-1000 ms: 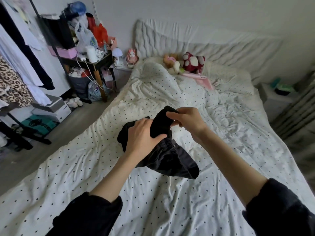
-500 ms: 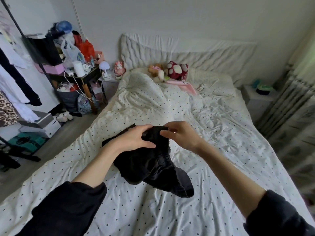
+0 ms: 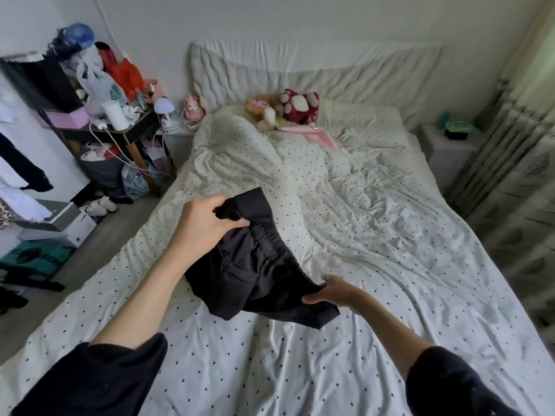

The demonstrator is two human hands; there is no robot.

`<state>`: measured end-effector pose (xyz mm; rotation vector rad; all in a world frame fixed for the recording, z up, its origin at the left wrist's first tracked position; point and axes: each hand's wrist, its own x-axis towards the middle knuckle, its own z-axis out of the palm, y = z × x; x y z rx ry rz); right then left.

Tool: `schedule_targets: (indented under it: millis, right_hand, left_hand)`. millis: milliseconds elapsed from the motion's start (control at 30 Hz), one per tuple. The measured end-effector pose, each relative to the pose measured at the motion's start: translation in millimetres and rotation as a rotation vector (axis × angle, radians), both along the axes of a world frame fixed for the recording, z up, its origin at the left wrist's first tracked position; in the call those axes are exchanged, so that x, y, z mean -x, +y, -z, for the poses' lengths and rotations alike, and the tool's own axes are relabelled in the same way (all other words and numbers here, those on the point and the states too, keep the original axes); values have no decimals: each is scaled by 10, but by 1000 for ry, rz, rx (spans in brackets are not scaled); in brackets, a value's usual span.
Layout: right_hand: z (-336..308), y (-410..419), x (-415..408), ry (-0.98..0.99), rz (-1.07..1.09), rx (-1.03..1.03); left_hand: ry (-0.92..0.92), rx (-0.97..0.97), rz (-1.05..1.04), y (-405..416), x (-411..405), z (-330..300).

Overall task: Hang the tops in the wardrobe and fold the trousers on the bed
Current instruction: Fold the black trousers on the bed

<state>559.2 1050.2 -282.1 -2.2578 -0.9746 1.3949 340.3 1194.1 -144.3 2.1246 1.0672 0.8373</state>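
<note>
The black, elastic-waisted fabric trousers [image 3: 255, 265] lie bunched on the white, dot-patterned duvet of the bed [image 3: 375, 235], near its middle. The left hand [image 3: 207, 223] grips the far end of the garment, fingers curled round a raised fold. The right hand [image 3: 333, 291] pinches the near edge between thumb and fingers. Soft toys [image 3: 285, 108] rest by the headboard.

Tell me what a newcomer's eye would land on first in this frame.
The black trousers, bunched mid-bed on the dotted white duvet, held by both hands: the left hand grips the far end, the right hand pinches the near edge. Next come the red-and-white plush toy by the headboard and the cluttered side table left of the bed.
</note>
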Motion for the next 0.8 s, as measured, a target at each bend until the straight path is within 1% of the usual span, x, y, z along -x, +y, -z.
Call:
schedule_targets:
  millis: [67, 133, 200, 267, 300, 367, 433, 500, 567, 667, 800]
  right_hand:
    - [-8, 160, -63, 5, 91, -62]
    - [-107, 364, -134, -52, 117, -89]
    - [-307, 576, -235, -222, 59, -131]
    - [-565, 767, -382, -435, 31, -226]
    - [-706, 817, -472, -511, 64, -302]
    - [-956, 778, -705, -577, 159, -459]
    - [-1120, 611, -968, -639, 199, -559]
    - [-1209, 306, -1290, -709, 199, -604]
    - [-1212, -98, -1650, -747, 186, -628]
    - [-1035, -789, -2219, -764, 157, -606]
    - [-543, -1760, -2879, -809, 28, -456]
  left_hand:
    - [14, -28, -30, 111, 65, 37]
    - [43, -41, -78, 207, 111, 112]
    - [7, -56, -146, 256, 125, 146]
    - [-96, -122, -207, 262, 75, 58]
    - [-126, -167, -219, 234, 25, -35]
    - [-128, -255, -199, 96, -146, -254]
    - [-90, -288, -131, -87, -363, -398]
    - [-69, -236, -25, -389, -631, -469]
    - [-18, -142, 141, -801, -914, -420]
    - [188, 26, 410, -1476, -1423, -121]
    - [503, 149, 689, -2456, -2304, 483]
